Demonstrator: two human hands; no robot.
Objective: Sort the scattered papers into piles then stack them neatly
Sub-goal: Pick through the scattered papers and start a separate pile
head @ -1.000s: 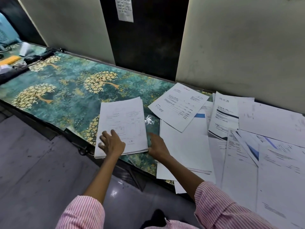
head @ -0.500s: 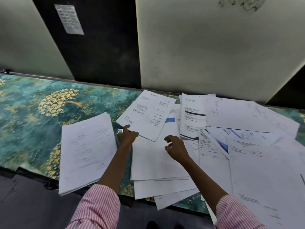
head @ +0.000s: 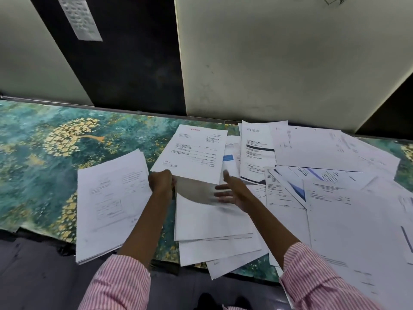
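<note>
1. Two hands work over the middle of the table (head: 40,180), which has a green-and-gold cover; both sleeves (head: 120,285) are pink-striped.
2. The left hand (head: 162,183) grasps the near-left corner of the red-header sheet (head: 192,153). That sheet's near edge is raised and casts a shadow on the blank sheets (head: 207,222) below.
3. The right hand (head: 232,194) is released, with fingers straight and spread. It sits just beside the raised edge, above the blank sheets. It is blurred, so contact with the paper can't be told.
4. The sorted pile (head: 111,202) lies left of the left hand, edges roughly squared, with its near corner overhanging the table edge.
5. The scattered papers (head: 335,175) overlap across the right half, back to the wall panel (head: 290,63).
</note>
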